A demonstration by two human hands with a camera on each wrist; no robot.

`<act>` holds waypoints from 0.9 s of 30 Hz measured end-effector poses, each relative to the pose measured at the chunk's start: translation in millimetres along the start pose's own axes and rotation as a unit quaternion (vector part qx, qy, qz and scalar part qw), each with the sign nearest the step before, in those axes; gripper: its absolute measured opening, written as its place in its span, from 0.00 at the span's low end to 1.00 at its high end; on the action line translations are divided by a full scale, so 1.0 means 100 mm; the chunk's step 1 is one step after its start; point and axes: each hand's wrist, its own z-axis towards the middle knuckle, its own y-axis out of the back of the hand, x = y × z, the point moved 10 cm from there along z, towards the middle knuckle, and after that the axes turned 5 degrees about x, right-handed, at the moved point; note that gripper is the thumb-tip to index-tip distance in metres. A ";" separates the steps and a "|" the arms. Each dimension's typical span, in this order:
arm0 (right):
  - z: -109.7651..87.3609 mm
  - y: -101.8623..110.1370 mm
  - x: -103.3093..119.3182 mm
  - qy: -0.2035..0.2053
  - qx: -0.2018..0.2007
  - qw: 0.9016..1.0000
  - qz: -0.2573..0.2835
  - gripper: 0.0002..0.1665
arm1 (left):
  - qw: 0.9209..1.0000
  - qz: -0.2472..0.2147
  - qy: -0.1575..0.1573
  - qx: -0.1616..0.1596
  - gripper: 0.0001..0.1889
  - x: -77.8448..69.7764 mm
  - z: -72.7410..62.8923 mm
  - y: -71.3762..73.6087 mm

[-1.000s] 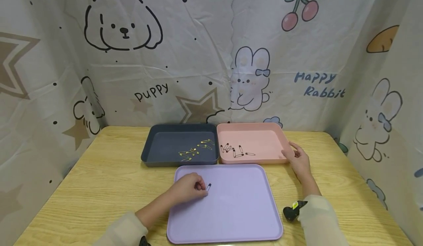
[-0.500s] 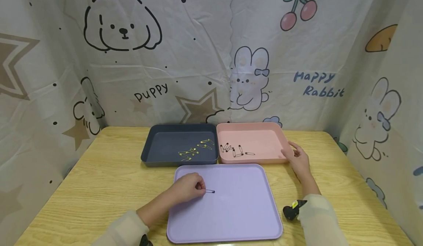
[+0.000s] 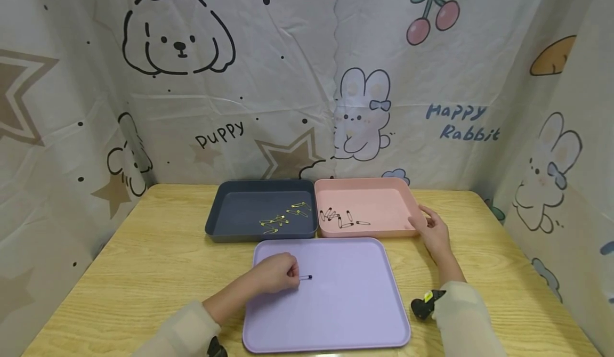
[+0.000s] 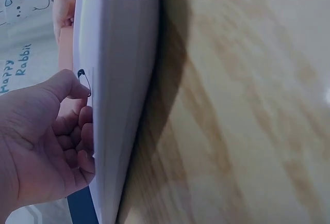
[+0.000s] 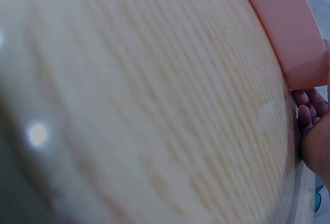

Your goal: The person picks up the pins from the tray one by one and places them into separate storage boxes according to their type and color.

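Observation:
Over the lilac tray (image 3: 345, 303), my left hand (image 3: 277, 273) pinches a black safety pin (image 3: 306, 277) between thumb and fingers. Its dark head points right, away from the fingertips. In the left wrist view the pin (image 4: 84, 82) shows at the thumb tip of the left hand (image 4: 56, 131), close to the tray's surface. At the pink tray (image 3: 384, 202), my right hand (image 3: 434, 234) grips the right front corner, thumb over the rim and fingers outside. The right wrist view shows that hand (image 5: 315, 126) only partly, at the tray's wall (image 5: 294, 33).
Several black safety pins (image 3: 345, 224) lie in the pink tray's left half. Several gold-coloured safety pins (image 3: 275, 220) lie in the dark blue tray (image 3: 235, 208) beside it. Both trays stand behind the lilac one on a wooden table (image 3: 158, 256), with a printed curtain (image 3: 288, 106) around.
The safety pin in my left hand has turned from slanting upward to lying level, pointing right. My left hand has shifted very slightly. The right hand stays at the pink tray.

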 end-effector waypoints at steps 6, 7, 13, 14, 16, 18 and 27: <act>0.00 0.01 0.00 -0.003 -0.002 1.000 0.003 0.38 | 1.000 -0.008 0.000 -0.009 0.03 -0.02 0.07 0.10; 0.00 0.01 0.01 -0.004 -0.001 1.000 0.003 0.39 | 1.000 -0.013 -0.001 -0.010 0.03 -0.03 0.09 0.12; -0.01 0.01 0.00 -0.005 0.003 1.000 0.002 0.39 | 0.999 -0.035 -0.013 -0.021 0.01 -0.11 0.27 0.32; -0.01 0.01 -0.01 -0.006 0.002 1.000 0.002 0.39 | 0.999 -0.037 -0.013 -0.024 0.01 -0.12 0.30 0.35; -0.01 0.01 -0.02 -0.005 0.001 1.000 0.003 0.39 | 0.999 -0.044 -0.007 -0.028 0.02 -0.13 0.36 0.42; -0.01 0.01 -0.02 -0.003 -0.001 1.000 0.005 0.39 | 0.998 -0.050 -0.005 -0.033 0.02 -0.14 0.43 0.48; 0.01 0.01 -0.02 0.006 -0.002 1.000 0.005 0.38 | 0.996 -0.065 0.003 -0.065 0.02 -0.18 0.73 0.66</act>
